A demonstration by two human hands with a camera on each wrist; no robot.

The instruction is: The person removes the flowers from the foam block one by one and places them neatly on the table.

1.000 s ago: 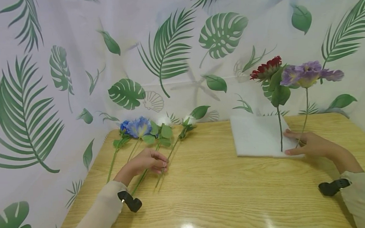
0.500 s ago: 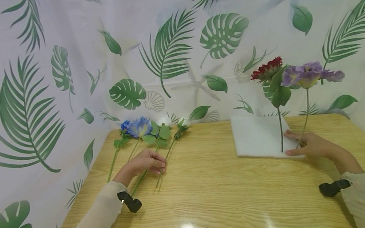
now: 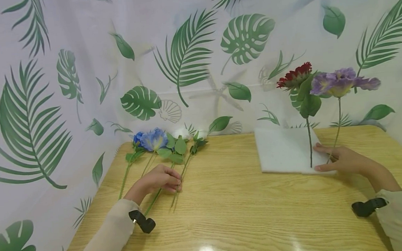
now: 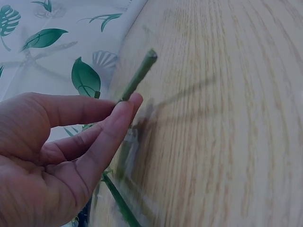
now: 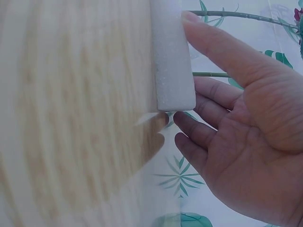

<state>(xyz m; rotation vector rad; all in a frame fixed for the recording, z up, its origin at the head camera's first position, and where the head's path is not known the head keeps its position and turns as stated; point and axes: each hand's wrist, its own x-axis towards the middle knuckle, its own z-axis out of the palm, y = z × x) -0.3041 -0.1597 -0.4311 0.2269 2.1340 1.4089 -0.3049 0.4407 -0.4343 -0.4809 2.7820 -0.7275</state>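
- Wooden table (image 3: 247,221): it spreads nearer to the person than the white foam block (image 3: 281,155), the landmark I go by.
- Left hand (image 3: 163,180): well left of the foam block, thumb and fingertips pinching a green flower stem (image 4: 140,74). The two hands are well apart.
- That flower stem lies slantwise left of the foam block, leaves at its far end; its bloom is lost to me in the pale background. I'd judge it light and springy, probably artificial, and thin enough to roll between the fingers. The bare lower part, just above the cut end, looks the surest hold; leaves would bend or slip.
- Right hand (image 3: 346,159): at the foam block's right end, thumb and forefinger spread apart and touching it, the other fingers reaching past its edge. I'd call it a light press, not a squeeze.
- The foam block itself looks soft and light, likely to dent or skid if shoved. I see no vase; it serves as holder, with a red flower (image 3: 295,77) and a purple flower (image 3: 338,83) standing in it, both top-heavy. How deep they sit I can't tell.
- Farther left of the foam block lie a blue flower (image 3: 154,139), a dark blue flower (image 3: 138,138) and a leafy sprig (image 3: 180,145). Thin petals there would probably crush; take stems.
- Beyond the foam block hangs a leaf-patterned backdrop (image 3: 193,99).
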